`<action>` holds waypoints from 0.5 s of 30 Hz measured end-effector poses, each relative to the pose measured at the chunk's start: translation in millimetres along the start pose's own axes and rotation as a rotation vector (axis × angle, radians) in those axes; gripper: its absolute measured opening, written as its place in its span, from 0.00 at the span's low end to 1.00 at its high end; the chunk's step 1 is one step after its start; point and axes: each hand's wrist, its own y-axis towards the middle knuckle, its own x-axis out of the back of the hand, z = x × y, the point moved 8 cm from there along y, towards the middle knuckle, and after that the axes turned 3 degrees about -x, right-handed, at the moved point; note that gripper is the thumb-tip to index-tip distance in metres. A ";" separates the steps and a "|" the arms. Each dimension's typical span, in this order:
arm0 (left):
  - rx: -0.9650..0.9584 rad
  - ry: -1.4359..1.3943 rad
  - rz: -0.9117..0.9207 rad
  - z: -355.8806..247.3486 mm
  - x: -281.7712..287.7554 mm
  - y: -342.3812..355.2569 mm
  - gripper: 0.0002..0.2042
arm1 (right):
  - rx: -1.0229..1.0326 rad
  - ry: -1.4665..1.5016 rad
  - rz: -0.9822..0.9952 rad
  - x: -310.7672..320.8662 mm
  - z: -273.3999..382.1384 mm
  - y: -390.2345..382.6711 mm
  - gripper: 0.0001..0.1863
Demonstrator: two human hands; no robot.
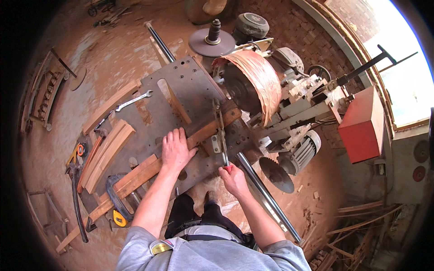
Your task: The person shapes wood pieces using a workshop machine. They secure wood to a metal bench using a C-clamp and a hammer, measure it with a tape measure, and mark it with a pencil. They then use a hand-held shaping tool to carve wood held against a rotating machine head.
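Seemingly right hand grips clamp lever, left hand pressing wooden board

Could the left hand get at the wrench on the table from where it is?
Probably yes. The left hand lies flat on a wood strip; the wrench lies uncovered on the table farther out to its left, with nothing standing between.

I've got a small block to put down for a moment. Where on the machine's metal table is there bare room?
Bare plate shows on the metal table at its far corner, beyond the slot, and left of the left hand, between the wrench and curved wood strips. It is crowded around the clamp lever, the right hand and the guarded blade.
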 end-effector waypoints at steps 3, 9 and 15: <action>0.000 -0.014 0.022 15.4 -2.8 10.9 0.44 | -0.090 0.022 0.028 -11.4 1.9 13.5 0.20; -0.011 -0.006 0.030 59.3 -6.6 38.9 0.45 | -0.190 -0.062 -0.011 -35.6 31.0 43.7 0.22; -0.023 0.009 0.010 85.5 -4.1 70.6 0.45 | -0.139 -0.084 -0.047 -50.4 49.0 77.8 0.21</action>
